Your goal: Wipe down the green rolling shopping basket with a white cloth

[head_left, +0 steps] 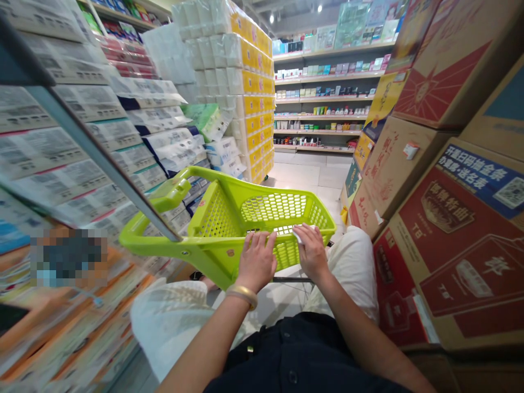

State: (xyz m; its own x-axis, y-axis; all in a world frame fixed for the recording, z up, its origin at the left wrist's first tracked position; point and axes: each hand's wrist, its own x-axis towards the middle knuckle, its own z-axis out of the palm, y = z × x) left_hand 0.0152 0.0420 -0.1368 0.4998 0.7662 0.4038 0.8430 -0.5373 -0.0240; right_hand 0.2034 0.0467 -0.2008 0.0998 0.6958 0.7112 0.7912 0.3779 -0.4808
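Head view, left to right: stacked paper packs [67, 101]; metal bar [104, 155], slanted; green cart [219, 248], between the person's knees [355, 262]; left hand [257, 261], fingers slightly spread over the cart's near rim, whether gripping cannot be told; right hand [311, 254], fingers bent, pinching a white cloth [297, 236] against the same rim; printed cartons [462, 224], stacked.

The pale tiled floor [303, 170] is occupied by a green cart [213, 248] and bordered by stacked cartons [421, 95] and tissue packs [251, 82]. Behind, the wall shelves [347, 49] are lined with small boxes [339, 68] and bottles [347, 111], and large containers [351, 26] are set on top.
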